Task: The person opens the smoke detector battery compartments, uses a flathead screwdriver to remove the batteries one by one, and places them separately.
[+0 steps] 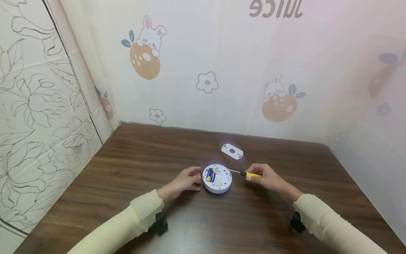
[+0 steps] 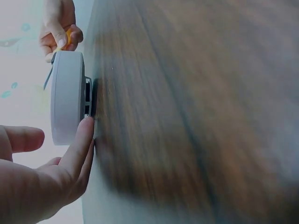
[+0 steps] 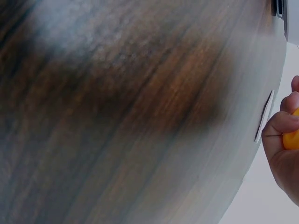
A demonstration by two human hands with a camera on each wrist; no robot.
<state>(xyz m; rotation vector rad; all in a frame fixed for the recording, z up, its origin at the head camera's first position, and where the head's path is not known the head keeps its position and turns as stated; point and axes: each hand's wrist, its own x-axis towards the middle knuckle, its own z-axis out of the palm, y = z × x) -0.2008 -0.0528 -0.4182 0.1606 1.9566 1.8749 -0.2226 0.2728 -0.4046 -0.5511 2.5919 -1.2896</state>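
A round white device (image 1: 217,189) lies on the table with its battery side up, blue and yellow batteries (image 1: 211,174) showing in its compartment. My left hand (image 1: 187,182) is beside its left edge, thumb and fingers spread apart. In the left wrist view, a straight fingertip (image 2: 86,125) is right at the device's underside rim, while the thumb stands off from it. My right hand (image 1: 265,177) grips a screwdriver (image 1: 252,174) by its yellow and black handle. The thin metal shaft points left, its tip over the device's right part near the rim.
Behind the device, a white oblong plate (image 1: 232,151) with a grey round centre lies flat on the brown wooden table (image 1: 152,148). A printed curtain (image 1: 190,46) hangs along the back edge, with a floral sheet (image 1: 41,98) on the left.
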